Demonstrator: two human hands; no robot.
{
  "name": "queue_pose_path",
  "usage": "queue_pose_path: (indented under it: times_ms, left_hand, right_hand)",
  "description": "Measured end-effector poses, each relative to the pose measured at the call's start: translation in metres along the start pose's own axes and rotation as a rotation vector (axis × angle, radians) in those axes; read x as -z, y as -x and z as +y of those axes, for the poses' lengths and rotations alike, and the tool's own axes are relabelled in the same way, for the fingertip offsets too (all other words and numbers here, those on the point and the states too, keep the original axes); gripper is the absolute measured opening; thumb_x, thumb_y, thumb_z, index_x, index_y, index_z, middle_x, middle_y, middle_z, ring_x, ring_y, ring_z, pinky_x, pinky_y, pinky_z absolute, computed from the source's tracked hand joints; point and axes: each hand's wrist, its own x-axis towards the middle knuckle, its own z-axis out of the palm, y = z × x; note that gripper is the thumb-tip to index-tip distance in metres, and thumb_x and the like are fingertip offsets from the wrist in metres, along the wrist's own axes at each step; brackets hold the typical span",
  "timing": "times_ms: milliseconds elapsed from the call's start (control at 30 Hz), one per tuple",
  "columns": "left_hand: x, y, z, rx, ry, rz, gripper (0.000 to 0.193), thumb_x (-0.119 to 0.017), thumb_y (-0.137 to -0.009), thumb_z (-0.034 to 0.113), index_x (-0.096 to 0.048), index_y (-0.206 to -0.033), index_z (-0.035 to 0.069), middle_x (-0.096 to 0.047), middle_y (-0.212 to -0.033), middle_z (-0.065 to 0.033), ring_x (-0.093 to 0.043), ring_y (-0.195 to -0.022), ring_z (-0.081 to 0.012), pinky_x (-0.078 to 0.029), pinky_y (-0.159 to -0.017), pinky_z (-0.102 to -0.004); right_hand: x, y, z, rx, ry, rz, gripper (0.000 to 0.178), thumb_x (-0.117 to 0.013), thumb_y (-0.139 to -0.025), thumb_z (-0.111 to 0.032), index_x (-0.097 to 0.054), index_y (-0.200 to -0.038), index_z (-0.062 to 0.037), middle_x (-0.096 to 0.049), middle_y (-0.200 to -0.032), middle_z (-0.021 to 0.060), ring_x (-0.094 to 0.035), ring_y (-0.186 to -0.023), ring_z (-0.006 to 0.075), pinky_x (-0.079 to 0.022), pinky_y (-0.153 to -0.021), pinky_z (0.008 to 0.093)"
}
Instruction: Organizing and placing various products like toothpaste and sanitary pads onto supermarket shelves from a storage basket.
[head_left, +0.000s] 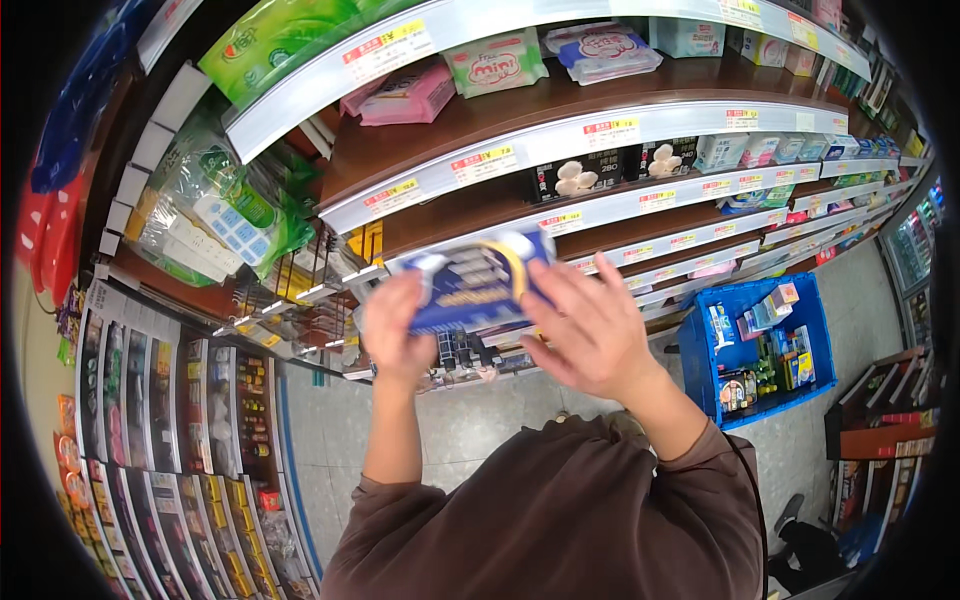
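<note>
I hold a dark blue package (462, 285) with white and gold print up in front of the shelves; motion blurs it. My left hand (393, 318) is closed round its left end. At the other end, my right hand (590, 325) has its fingertips against the package, the thumb lower and some fingers spread. Behind it on the shelf stand black boxes (577, 180) with a white flower picture. Higher up lie a pink soft pack (408, 95), a pale green pack (497, 64) and a white-and-blue pack (604, 50).
A blue crate (708, 385) with boxes and bottles inside stands on the grey floor (440, 432) at my right. Plastic-wrapped green-and-white packs (215, 210) fill the shelf at left. Stocked racks (180, 420) line the lower left. A shoe (790, 508) shows at lower right.
</note>
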Motion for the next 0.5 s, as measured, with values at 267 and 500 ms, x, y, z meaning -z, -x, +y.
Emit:
queue_pose_path:
  times_ms: [267,500]
  left_hand:
    - [-0.016,0.001,-0.074,0.468,0.065,0.047,0.039,-0.069,-0.081,0.000,-0.057,-0.118,-0.003,-0.066,-0.112,-0.0156,-0.064,-0.102,-0.0294,-0.049,-0.093,-0.0358]
    - [-0.027,-0.024,-0.126,0.814,0.797,-0.164,0.048,-0.072,-0.086,0.006,-0.051,-0.128,-0.007,-0.062,-0.122,-0.0152,-0.058,-0.112,-0.0208,-0.044,-0.100,-0.0345]
  right_hand:
    - [-0.014,0.074,0.010,-0.127,-0.089,-0.037,0.026,-0.077,-0.068,-0.004,-0.067,-0.092,-0.0054,-0.069,-0.092,0.0074,-0.062,-0.074,0.0247,-0.051,-0.063,0.0331]
    - [-0.005,0.129,0.005,-0.229,-0.164,-0.213,0.013,-0.075,-0.070,-0.005,-0.065,-0.079,-0.0073,-0.065,-0.078,0.0039,-0.060,-0.068,0.0223,-0.049,-0.058,0.0328]
